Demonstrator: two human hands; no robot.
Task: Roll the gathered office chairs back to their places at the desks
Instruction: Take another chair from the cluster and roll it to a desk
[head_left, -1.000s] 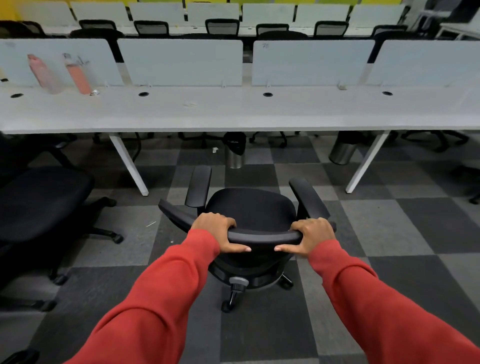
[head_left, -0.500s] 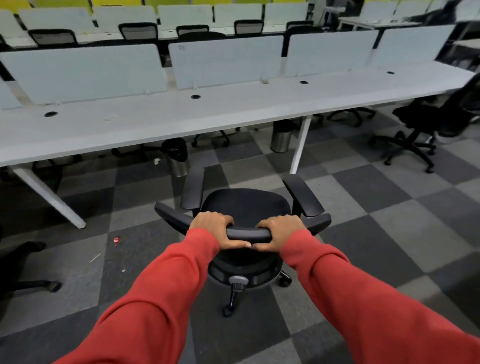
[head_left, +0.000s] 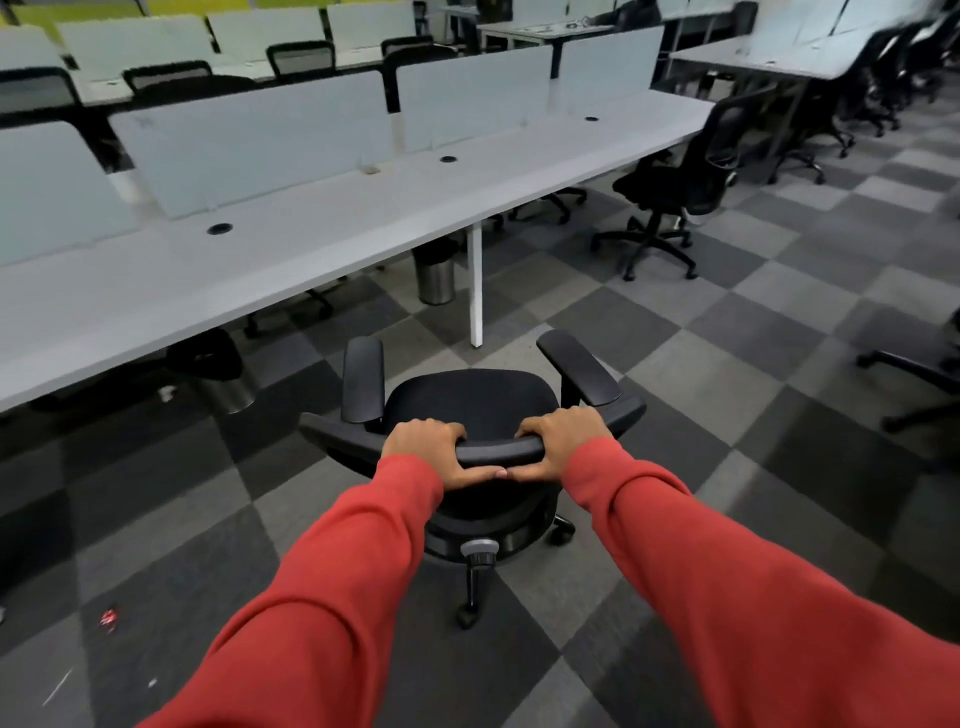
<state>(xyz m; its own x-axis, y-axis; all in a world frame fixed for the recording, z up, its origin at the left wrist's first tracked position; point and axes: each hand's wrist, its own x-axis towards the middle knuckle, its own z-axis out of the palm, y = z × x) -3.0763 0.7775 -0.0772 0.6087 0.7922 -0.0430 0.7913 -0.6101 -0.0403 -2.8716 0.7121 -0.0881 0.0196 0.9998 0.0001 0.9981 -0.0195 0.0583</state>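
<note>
A: Head camera: what is showing?
B: A long white desk is running across; a black office chair is standing on checkered carpet, near the desk's leg.
A: And the hands?
B: Left hand and right hand are both gripping the chair's back, thumbs meeting.

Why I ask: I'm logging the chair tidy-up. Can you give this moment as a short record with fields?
chair being moved: black office chair, seat towards the desk, not yet tucked under
left hand: grips the backrest's top rail
right hand: grips the same rail, thumb tips close together
desk: long white desk, ahead and to the left
under desk: metal bin beside a white leg
other chair: second black chair at the desk's far end
floor: grey checked carpet tiles
</note>
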